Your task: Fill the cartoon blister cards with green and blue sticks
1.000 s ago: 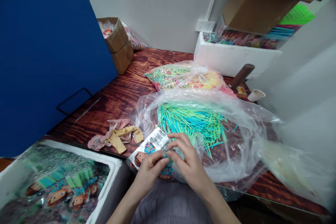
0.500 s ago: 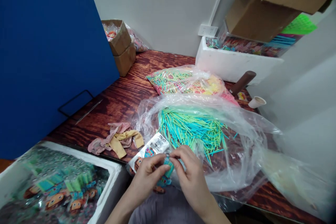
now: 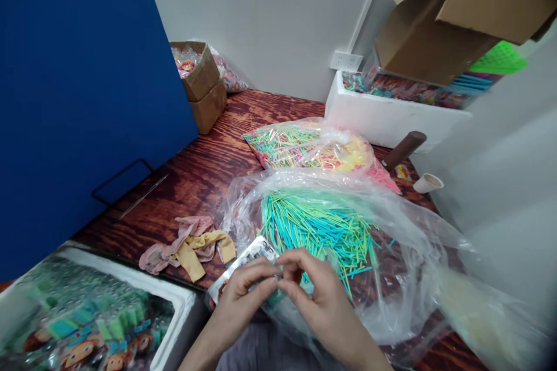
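My left hand and my right hand meet above my lap at the table's near edge. Thumbs and fingertips of both pinch the top of a small clear packet with blue-green contents. Most of this packet is hidden behind the fingers. Just beyond my hands, thin green and blue sticks lie in a heap on an opened clear plastic bag. Partly covered by my left hand is a white printed pouch with a cartoon picture.
Pink and yellow cloth scraps lie left of the bag. A white foam box of cartoon packets stands at lower left. Behind are a bag of coloured sticks, a brown tube, a paper cup and another foam box.
Both hands have drawn closer together, with fingertips now meeting at the packet's top. Less of the packet shows. The view has shifted, so the table sits slightly lower.
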Demonstrator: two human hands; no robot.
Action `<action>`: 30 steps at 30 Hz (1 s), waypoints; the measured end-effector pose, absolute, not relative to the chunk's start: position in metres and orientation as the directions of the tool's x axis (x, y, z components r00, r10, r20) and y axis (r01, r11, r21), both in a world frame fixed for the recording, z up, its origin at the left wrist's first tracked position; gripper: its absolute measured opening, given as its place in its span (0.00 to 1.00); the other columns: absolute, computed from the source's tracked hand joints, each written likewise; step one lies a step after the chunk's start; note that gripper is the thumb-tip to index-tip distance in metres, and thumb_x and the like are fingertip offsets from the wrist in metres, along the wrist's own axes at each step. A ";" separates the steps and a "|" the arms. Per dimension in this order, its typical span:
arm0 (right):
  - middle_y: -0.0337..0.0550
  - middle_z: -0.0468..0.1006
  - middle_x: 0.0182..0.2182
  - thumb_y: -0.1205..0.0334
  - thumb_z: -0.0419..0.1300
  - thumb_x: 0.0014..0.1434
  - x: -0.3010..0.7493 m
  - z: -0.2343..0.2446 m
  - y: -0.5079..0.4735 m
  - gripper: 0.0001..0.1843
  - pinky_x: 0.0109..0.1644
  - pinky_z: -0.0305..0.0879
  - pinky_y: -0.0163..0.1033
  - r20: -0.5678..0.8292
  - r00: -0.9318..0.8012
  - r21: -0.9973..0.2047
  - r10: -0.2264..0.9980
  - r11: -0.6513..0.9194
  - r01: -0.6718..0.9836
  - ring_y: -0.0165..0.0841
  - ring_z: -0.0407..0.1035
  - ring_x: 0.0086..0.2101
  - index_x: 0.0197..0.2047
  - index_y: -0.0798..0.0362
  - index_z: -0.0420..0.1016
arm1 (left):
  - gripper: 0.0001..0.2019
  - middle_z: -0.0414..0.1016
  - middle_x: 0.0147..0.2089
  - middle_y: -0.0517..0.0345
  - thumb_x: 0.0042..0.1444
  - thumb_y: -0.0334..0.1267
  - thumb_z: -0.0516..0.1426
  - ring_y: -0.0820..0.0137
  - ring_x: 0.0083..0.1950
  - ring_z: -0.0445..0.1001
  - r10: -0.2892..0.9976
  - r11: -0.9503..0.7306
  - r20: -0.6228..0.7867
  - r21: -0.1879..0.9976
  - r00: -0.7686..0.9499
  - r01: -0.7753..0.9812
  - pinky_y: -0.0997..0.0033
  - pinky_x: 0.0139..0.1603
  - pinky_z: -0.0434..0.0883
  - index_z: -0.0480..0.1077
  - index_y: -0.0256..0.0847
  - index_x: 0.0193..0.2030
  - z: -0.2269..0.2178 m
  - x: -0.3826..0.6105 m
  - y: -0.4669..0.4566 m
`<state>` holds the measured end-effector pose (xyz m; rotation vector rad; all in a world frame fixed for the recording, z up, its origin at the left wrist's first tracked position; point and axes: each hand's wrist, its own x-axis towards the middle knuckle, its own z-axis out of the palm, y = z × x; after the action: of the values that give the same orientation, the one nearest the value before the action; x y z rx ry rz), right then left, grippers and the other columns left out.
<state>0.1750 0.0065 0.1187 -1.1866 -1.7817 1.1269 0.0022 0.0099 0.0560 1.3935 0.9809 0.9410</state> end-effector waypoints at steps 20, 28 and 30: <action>0.36 0.73 0.27 0.59 0.54 0.59 0.213 0.033 0.070 0.08 0.36 0.65 0.37 -0.054 -0.106 -0.947 0.993 -0.017 0.322 0.32 0.69 0.29 0.37 0.53 0.72 | 0.10 0.76 0.34 0.57 0.53 0.46 0.64 0.69 0.38 0.72 0.995 0.098 -0.099 0.993 -0.003 -0.070 0.74 0.40 0.67 0.79 0.41 0.32 0.047 -0.020 0.025; 0.39 0.77 0.30 0.63 0.53 0.61 0.221 0.020 0.065 0.08 0.38 0.63 0.37 -0.043 -0.096 -0.860 0.994 0.012 0.511 0.34 0.70 0.32 0.36 0.52 0.73 | 0.12 0.69 0.29 0.61 0.54 0.47 0.63 0.74 0.31 0.65 0.987 0.141 -0.149 0.982 -0.058 -0.130 0.77 0.31 0.63 0.74 0.39 0.33 0.055 -0.030 0.037; 0.41 0.77 0.32 0.64 0.52 0.62 0.221 0.022 0.074 0.09 0.40 0.63 0.38 0.034 -0.100 -0.778 0.994 0.089 0.622 0.34 0.70 0.34 0.36 0.53 0.74 | 0.12 0.72 0.32 0.59 0.52 0.46 0.64 0.72 0.34 0.68 0.990 0.092 -0.100 0.992 -0.097 -0.088 0.76 0.34 0.65 0.75 0.39 0.36 0.063 -0.035 0.049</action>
<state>0.2207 0.0744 0.0220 -1.5910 -1.7881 0.8217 -0.0348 0.0492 0.0634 1.0270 1.2643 1.2491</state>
